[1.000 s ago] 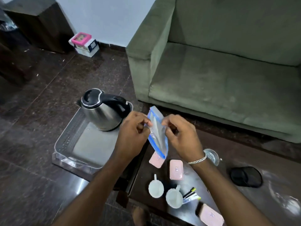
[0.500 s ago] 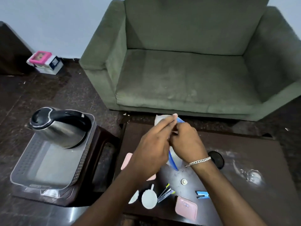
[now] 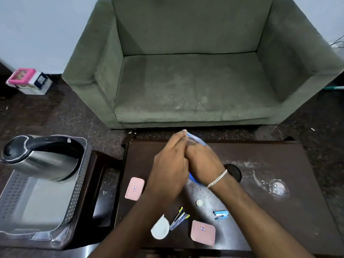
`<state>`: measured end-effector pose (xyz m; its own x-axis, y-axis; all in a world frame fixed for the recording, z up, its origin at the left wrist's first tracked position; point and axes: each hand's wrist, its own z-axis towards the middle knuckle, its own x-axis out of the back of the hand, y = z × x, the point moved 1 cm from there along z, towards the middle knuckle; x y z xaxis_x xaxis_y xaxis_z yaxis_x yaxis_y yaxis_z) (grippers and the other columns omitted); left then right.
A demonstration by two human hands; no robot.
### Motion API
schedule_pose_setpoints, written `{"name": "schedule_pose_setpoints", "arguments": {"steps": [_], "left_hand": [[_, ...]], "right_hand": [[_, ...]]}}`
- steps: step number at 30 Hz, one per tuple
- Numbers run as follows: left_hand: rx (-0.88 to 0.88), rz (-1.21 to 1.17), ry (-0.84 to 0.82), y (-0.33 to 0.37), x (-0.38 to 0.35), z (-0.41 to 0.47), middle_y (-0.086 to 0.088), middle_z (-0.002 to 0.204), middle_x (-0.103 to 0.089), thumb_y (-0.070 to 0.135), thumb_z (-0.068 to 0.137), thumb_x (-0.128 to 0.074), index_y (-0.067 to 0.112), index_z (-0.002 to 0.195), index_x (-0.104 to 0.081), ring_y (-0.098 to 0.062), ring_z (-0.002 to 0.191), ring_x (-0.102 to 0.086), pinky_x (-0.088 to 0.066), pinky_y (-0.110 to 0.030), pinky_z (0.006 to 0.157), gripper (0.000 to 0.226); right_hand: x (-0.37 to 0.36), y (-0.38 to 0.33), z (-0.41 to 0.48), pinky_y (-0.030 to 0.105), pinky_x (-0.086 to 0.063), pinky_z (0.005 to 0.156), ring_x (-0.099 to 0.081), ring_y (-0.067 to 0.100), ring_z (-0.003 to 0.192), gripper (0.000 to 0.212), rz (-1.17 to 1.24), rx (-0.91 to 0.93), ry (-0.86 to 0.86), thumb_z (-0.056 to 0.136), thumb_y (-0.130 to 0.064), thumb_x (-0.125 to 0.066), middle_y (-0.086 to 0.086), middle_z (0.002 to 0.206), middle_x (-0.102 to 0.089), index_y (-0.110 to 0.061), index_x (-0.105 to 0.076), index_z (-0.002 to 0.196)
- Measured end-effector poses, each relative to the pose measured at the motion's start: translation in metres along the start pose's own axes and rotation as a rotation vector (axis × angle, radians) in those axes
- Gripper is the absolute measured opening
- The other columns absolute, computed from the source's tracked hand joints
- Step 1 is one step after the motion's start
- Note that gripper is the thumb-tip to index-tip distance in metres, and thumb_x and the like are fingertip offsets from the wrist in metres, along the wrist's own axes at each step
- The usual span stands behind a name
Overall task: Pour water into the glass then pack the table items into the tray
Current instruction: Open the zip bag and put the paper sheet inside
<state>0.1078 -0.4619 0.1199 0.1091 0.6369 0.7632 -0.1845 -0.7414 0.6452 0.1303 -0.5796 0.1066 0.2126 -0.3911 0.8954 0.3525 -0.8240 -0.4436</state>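
Observation:
My left hand (image 3: 168, 170) and my right hand (image 3: 202, 162) are pressed together above the dark table (image 3: 279, 211), both gripping a clear blue-edged zip bag (image 3: 197, 141) that is mostly hidden between them. On the table lie two pink lidded boxes (image 3: 134, 188) (image 3: 202, 232), a white round lid (image 3: 160, 228), a small stapler (image 3: 179, 218), a blue stapler (image 3: 221, 215) and a small white cap (image 3: 199, 202). A steel kettle (image 3: 39, 157) stands in the grey tray (image 3: 74, 198) on a stool at the left.
A green sofa (image 3: 195, 71) stands just beyond the table. A black round lid (image 3: 235, 171) lies by my right wrist, and a clear glass (image 3: 277, 189) sits at the table's right. Pink and white boxes (image 3: 28, 81) rest on the floor far left.
The view has swung right and tilted down onto the table. My hands have come closer together over the bag, now covering most of it.

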Motion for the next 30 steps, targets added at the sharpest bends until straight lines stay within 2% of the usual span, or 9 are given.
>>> {"name": "schedule_pose_setpoints", "arguments": {"steps": [3,6,8,10,12,14,17,24,30], "left_hand": [[0.074,0.035,-0.041,-0.015,-0.004,0.009,0.009,0.162,-0.041,0.000,0.089,-0.052,0.014,0.147,-0.055,-0.009,0.143,-0.046,-0.038,-0.030,0.114,0.059],[0.122,0.029,-0.063,-0.024,-0.008,0.013,0.010,0.161,-0.042,-0.003,0.084,-0.053,0.013,0.147,-0.055,-0.009,0.142,-0.046,-0.038,-0.030,0.114,0.065],[0.136,0.046,-0.070,-0.027,-0.012,0.014,0.009,0.160,-0.043,-0.004,0.085,-0.053,0.013,0.148,-0.054,-0.009,0.143,-0.045,-0.035,-0.028,0.114,0.065],[0.148,0.042,-0.077,-0.027,-0.015,0.014,0.010,0.160,-0.043,-0.004,0.085,-0.053,0.013,0.148,-0.053,-0.010,0.143,-0.045,-0.035,-0.028,0.115,0.065],[0.152,0.054,-0.091,-0.028,-0.017,0.014,0.011,0.161,-0.042,-0.004,0.085,-0.052,0.014,0.148,-0.053,-0.010,0.142,-0.046,-0.036,-0.030,0.114,0.066],[0.164,0.079,-0.111,-0.030,-0.019,0.015,0.011,0.162,-0.041,-0.004,0.087,-0.051,0.014,0.150,-0.051,-0.012,0.142,-0.046,-0.037,-0.031,0.113,0.066],[0.179,0.081,-0.133,-0.030,-0.022,0.017,0.011,0.163,-0.039,-0.004,0.088,-0.050,0.014,0.150,-0.051,-0.014,0.143,-0.046,-0.037,-0.033,0.113,0.065],[0.186,0.081,-0.149,-0.029,-0.030,0.019,0.011,0.162,-0.041,-0.006,0.087,-0.051,0.013,0.150,-0.052,-0.013,0.142,-0.047,-0.037,-0.031,0.113,0.065],[0.182,0.059,-0.148,-0.023,-0.041,0.020,0.013,0.160,-0.044,-0.006,0.086,-0.050,0.013,0.147,-0.056,-0.013,0.139,-0.051,-0.041,-0.037,0.115,0.064]], "right_hand": [[-0.011,0.008,-0.013,0.038,-0.051,0.061,-0.065,0.030,0.089,0.018,-0.084,-0.064,0.098,0.089,-0.029,-0.056,-0.003,0.101,-0.069,-0.023,-0.071,0.098],[-0.009,0.022,-0.017,0.038,-0.050,0.061,-0.053,0.020,0.081,0.009,0.151,-0.194,0.339,0.088,-0.019,-0.069,-0.008,0.082,-0.070,-0.024,-0.072,0.094],[-0.007,0.036,-0.020,0.031,-0.047,0.063,-0.051,0.011,0.072,0.028,0.378,-0.319,0.387,0.080,-0.011,-0.074,-0.008,0.073,-0.063,-0.027,-0.063,0.100],[0.003,0.048,-0.022,0.016,-0.043,0.060,-0.054,0.005,0.064,0.057,0.553,-0.404,0.296,0.074,-0.007,-0.074,-0.007,0.075,-0.061,-0.035,-0.054,0.120],[0.014,0.062,-0.024,0.011,-0.045,0.061,-0.061,0.001,0.070,0.072,0.548,-0.475,0.140,0.071,-0.007,-0.073,-0.006,0.084,-0.067,-0.037,-0.052,0.132],[0.028,0.075,-0.027,0.026,-0.053,0.071,-0.068,0.012,0.079,0.049,0.460,-0.495,0.008,0.070,-0.011,-0.072,-0.004,0.088,-0.073,-0.030,-0.068,0.115],[0.046,0.093,-0.037,0.034,-0.050,0.062,-0.059,0.017,0.062,0.012,0.410,-0.498,-0.031,0.072,-0.018,-0.069,0.008,0.072,-0.069,-0.014,-0.073,0.083],[0.076,0.146,-0.083,0.035,-0.041,0.067,-0.053,0.015,0.067,0.019,0.554,-0.540,0.099,0.077,-0.028,-0.075,0.027,0.088,-0.071,-0.018,-0.078,0.092],[0.054,0.193,-0.120,0.028,-0.040,0.056,-0.052,0.011,0.054,0.002,0.438,-0.726,0.151,0.081,-0.017,-0.079,0.012,0.069,-0.073,-0.019,-0.078,0.081]]}}
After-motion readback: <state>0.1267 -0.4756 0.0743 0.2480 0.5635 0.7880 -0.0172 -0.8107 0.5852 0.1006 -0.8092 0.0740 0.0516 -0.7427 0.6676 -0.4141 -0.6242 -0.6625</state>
